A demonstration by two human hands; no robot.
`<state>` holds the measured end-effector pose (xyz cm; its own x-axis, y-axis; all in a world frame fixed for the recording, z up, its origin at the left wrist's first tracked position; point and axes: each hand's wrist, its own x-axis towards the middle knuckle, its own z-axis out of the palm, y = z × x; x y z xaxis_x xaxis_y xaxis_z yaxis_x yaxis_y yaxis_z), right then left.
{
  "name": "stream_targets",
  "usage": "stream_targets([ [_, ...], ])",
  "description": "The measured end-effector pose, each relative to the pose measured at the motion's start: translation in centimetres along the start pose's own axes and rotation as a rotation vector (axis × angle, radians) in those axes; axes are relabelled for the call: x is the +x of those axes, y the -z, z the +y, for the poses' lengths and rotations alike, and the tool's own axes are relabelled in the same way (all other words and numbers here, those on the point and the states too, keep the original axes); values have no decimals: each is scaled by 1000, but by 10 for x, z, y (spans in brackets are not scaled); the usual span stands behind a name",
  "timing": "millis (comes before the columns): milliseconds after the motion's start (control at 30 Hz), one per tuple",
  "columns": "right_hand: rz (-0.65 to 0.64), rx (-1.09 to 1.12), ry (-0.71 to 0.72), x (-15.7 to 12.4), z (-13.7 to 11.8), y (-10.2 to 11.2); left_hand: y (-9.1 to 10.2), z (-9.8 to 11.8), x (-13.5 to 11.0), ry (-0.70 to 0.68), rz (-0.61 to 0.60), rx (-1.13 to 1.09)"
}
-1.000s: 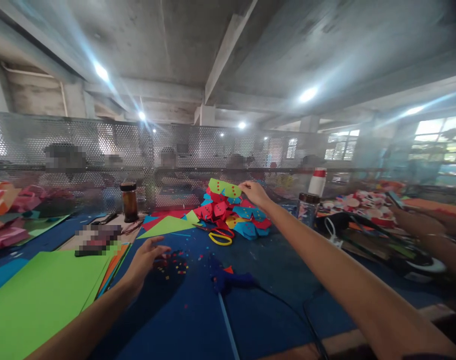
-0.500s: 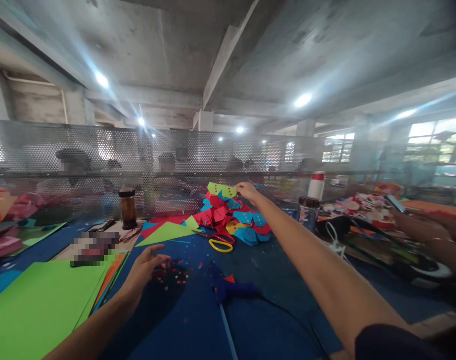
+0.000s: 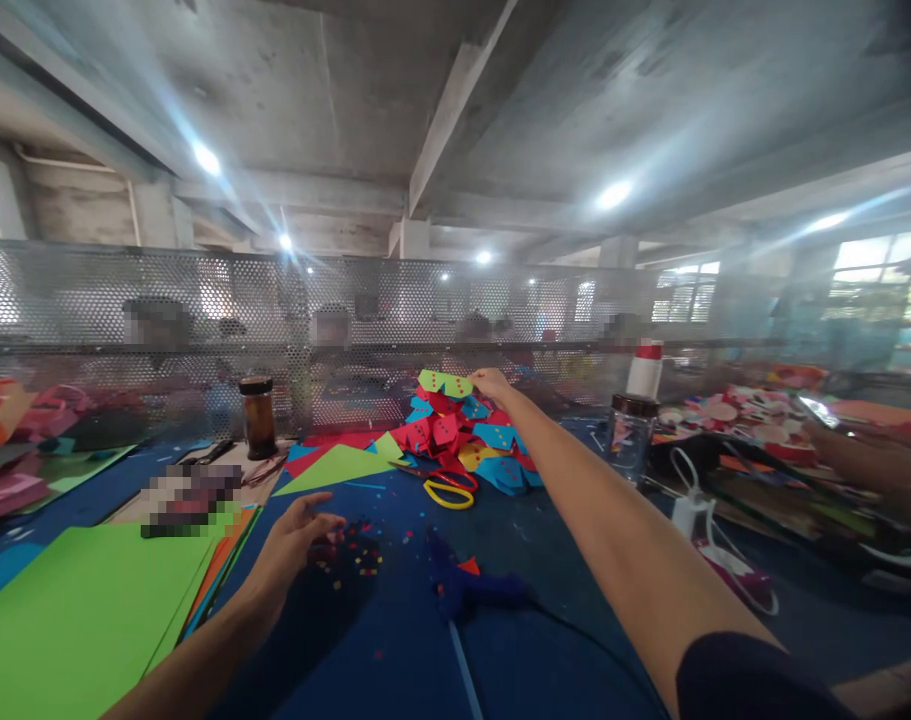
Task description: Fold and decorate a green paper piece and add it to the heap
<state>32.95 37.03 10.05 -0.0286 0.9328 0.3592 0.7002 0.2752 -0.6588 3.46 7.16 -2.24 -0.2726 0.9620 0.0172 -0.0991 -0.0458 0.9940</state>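
Observation:
At the top of a heap of folded paper pieces [image 3: 444,432] in red, blue, green and yellow, my right hand [image 3: 492,386] pinches the right end of a light green paper piece [image 3: 445,383] with red dots. My left hand [image 3: 297,540] is empty over the blue tabletop, its fingers loosely bent and apart, close to scattered bits of coloured paper [image 3: 365,560]. Yellow-and-red-handled scissors [image 3: 449,493] lie before the heap. Nearer me rests a blue glue gun [image 3: 470,588] with a stick at its rear and a cord.
Green paper sheets [image 3: 72,590] are stacked at the left. A dark-lidded brown jar [image 3: 259,420] stands behind them. On the right are a clear jar [image 3: 631,440], a white red-topped bottle [image 3: 645,372] and a white cable [image 3: 691,510]. A perforated metal screen [image 3: 395,310] runs across the back.
The view has turned slightly left, so things sit a little further right. My right hand keeps its pinch on the green paper piece. My left hand stays nearly still.

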Motion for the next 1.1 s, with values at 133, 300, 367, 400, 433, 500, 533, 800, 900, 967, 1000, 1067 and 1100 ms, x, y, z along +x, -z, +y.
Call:
stream_targets([
  [133,8,-41,-9,5,3,2,0,-3,2,1,-7,-11],
  [300,6,-91,-15,8,5,1,-1,-3,1,9,16,8],
  [367,4,-108,-19,7,6,-1,-1,-3,1,-8,2,16],
  [400,3,-116,-22,6,6,-2,-1,-4,1,-15,1,18],
  [433,3,-124,-25,6,7,-3,0,-5,2,-22,2,20],
  [500,5,-137,-31,4,8,-4,1,-9,6,-28,10,23],
  [533,7,-143,-33,4,8,-4,2,-12,8,-23,17,27],
  [800,42,-172,-14,1,0,-5,4,-19,13,-24,11,14],
  [900,65,-173,2,-4,-3,-3,4,-20,13,-26,3,9],
  [967,98,-180,10,-9,-5,-1,5,-21,14,-20,-17,14],
  [1000,123,-186,11,-12,-6,2,5,-22,15,-19,-27,16],
  [1067,196,-202,12,-20,-9,7,6,-22,16,-23,-40,20],
  [1100,244,-210,14,-23,-11,10,6,-22,16,-24,-39,21],
])
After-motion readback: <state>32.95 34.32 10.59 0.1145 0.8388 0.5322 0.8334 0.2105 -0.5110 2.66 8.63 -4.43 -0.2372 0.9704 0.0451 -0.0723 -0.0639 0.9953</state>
